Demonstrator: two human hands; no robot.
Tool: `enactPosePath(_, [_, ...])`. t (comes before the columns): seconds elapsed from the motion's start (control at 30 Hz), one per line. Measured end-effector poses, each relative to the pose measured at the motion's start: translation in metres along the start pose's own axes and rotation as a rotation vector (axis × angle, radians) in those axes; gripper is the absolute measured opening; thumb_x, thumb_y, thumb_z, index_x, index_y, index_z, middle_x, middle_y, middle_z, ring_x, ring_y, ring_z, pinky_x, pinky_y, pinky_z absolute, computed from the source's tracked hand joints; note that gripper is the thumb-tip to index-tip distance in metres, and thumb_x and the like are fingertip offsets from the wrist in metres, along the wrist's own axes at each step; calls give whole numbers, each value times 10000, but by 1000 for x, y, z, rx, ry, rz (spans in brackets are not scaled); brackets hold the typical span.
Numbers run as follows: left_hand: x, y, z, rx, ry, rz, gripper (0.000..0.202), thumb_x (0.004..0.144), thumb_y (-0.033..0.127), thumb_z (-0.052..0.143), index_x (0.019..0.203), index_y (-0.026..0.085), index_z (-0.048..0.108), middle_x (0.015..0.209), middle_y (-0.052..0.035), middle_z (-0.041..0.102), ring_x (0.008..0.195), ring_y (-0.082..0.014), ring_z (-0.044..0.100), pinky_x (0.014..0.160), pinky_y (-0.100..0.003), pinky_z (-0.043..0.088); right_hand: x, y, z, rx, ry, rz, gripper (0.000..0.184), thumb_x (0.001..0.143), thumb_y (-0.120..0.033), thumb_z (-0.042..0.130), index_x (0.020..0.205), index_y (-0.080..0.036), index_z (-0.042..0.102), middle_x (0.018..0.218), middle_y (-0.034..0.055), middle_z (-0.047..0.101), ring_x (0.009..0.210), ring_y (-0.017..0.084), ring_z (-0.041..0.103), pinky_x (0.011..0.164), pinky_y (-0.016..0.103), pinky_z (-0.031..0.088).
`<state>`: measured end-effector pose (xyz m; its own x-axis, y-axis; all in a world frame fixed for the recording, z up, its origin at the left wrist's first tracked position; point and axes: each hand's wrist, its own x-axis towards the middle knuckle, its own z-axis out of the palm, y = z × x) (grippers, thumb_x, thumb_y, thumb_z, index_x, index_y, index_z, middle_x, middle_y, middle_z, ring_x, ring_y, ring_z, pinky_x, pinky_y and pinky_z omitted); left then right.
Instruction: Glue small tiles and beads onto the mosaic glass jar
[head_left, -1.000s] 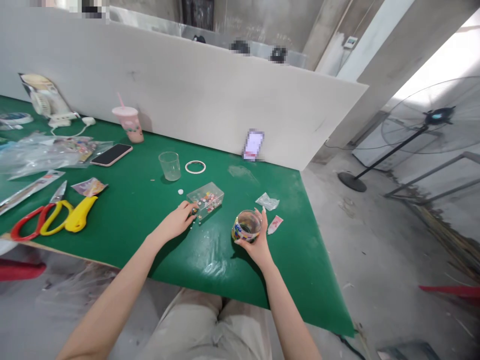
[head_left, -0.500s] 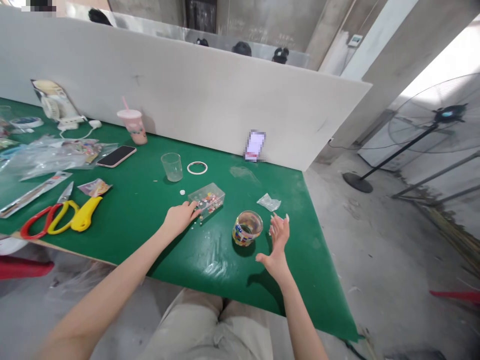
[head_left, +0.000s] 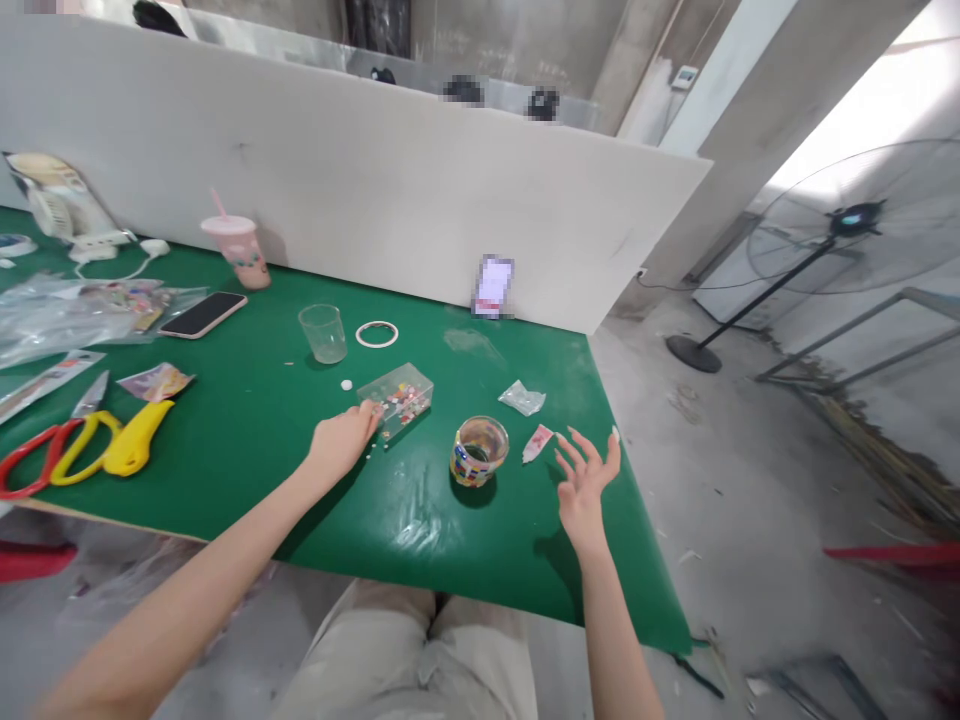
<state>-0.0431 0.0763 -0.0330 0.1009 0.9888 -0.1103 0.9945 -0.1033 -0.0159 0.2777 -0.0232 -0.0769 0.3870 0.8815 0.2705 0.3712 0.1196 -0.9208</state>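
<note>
A clear plastic box [head_left: 415, 408] with small colourful pieces in it lies on the green table, and the fingers of my left hand [head_left: 346, 438] grip its near left end. To its right a glass cup [head_left: 474, 470] stands upright, its outside covered in multicoloured mosaic tiles. My right hand [head_left: 586, 488] is raised over the table's right side, fingers spread and holding nothing. Just left of those fingertips lies a small pink-and-white tube [head_left: 538, 443]. A crumpled clear plastic wrapper [head_left: 523, 398] rests behind the tube. Several tiny pieces are scattered by the box's near end.
Behind the box are a plain clear cup [head_left: 324, 336], a white ring [head_left: 377, 334] and a small white cap [head_left: 346, 385]. Scissors [head_left: 56, 445], a yellow-handled tool [head_left: 139, 440], a phone [head_left: 203, 316] and a pink drink cup [head_left: 241, 255] occupy the left. A lit phone [head_left: 493, 287] leans on the partition.
My right hand has moved right, away from the mosaic cup, and the pink-and-white tube now shows fully. My left hand stays on the box. The view has shifted slightly right.
</note>
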Motion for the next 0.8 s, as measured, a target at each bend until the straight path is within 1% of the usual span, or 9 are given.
enactPosePath(0.03, [-5,0,-4,2,11,0,397,1016,375,274,1112,119,562,952,-125,685,848,-269,687,637,-330,478,4,2,-3,-44,9,57,1050,732,-873,339,1452,-227,-71,1358,215,445,1172,296,587,930,497,504])
enactPosePath(0.1, [-18,0,-11,-1,27,6,377,1009,369,263,1008,136,559,905,-122,687,814,-281,689,567,-289,412,13,5,-8,-154,-18,200,824,848,-760,339,1416,-178,203,1149,162,596,934,260,674,781,441,564])
enactPosePath(0.17, [-31,0,-15,-15,39,7,342,1000,369,269,921,161,528,813,-102,677,734,-268,680,512,-264,343,25,5,-11,-273,-103,347,563,904,-608,466,1233,-152,499,988,100,659,797,220,676,711,395,571])
enactPosePath(0.2, [-37,0,-15,-32,49,3,324,996,378,272,882,180,502,768,-82,664,690,-252,668,498,-255,319,32,4,-11,-326,-152,410,422,922,-506,523,1153,-156,577,1016,86,664,828,206,669,741,385,568])
enactPosePath(0.27, [-46,0,-15,-126,79,-22,301,976,408,302,789,215,438,686,-41,624,596,-216,620,489,-244,292,48,3,-7,-405,-240,511,312,936,-355,570,1192,-177,583,1202,84,613,1001,204,632,847,411,548])
enactPosePath(0.47, [-66,15,-16,-497,90,-19,299,928,422,296,696,243,355,527,22,459,467,-174,453,503,-259,291,81,4,15,-451,-445,692,315,936,-347,571,1208,-187,579,1241,88,596,1038,215,621,873,424,540])
enactPosePath(0.63, [-85,39,-23,-973,76,86,370,924,508,333,684,231,383,563,44,379,507,-136,389,532,-255,315,75,6,16,-310,-430,682,335,928,-347,583,1216,-176,573,1239,88,596,1041,224,621,868,429,541])
enactPosePath(0.73, [-95,56,-31,-1415,-82,101,453,914,585,372,652,216,361,570,60,313,498,-103,283,486,-226,272,62,-3,4,-146,-334,614,354,918,-347,598,1222,-168,571,1240,86,595,1041,231,622,856,429,546])
enactPosePath(0.8, [-100,68,-39,-1700,-329,113,472,912,581,402,629,210,334,523,78,267,464,-84,191,446,-209,218,51,-17,-6,5,-252,538,325,927,-361,584,1183,-162,581,1151,75,626,953,197,643,800,391,560])
